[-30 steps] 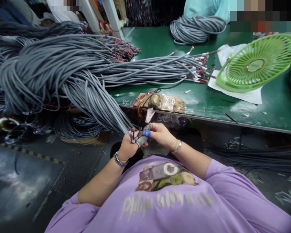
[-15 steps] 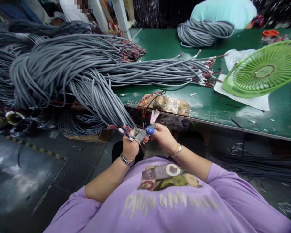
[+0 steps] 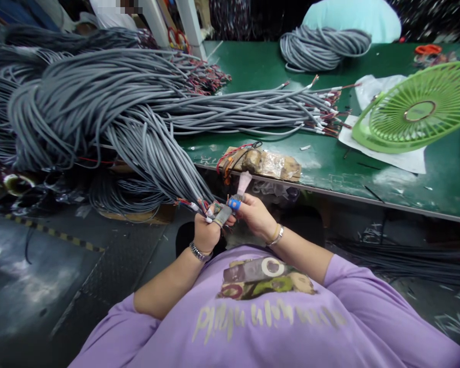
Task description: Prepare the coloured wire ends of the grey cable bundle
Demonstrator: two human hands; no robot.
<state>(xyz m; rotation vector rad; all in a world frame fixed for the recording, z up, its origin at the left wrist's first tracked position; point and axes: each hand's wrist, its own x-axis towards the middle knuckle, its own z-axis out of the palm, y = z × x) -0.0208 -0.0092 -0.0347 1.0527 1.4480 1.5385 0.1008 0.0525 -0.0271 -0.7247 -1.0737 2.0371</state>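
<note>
Near the table's front edge, my left hand [image 3: 207, 231] is closed around the ends of a bundle of grey cables [image 3: 164, 153]. Red, blue and other thin coloured wires [image 3: 187, 203] and white sleeves stick out beside its fingers, and the thumb wears a grey wrap [image 3: 223, 215]. My right hand [image 3: 257, 216] meets it from the right, its fingers pinched on thin wires at the cable ends. Blue tape [image 3: 234, 204] covers its thumb and a pale wrap [image 3: 244, 183] a finger. The exact spot of the pinch is mostly hidden by the fingers.
More grey cables [image 3: 237, 112] lie across the green table [image 3: 391, 181]. A wooden block with wires [image 3: 278, 166] sits at its front edge. To the right stands a green fan [image 3: 419, 110]; a coiled cable [image 3: 324, 48] lies at the back, before a person in light blue [image 3: 352, 18].
The wires between my hands have shifted, with fewer coloured ends showing upright now. My right hand has tilted and moved slightly left. The left hand keeps its grip on the cables.
</note>
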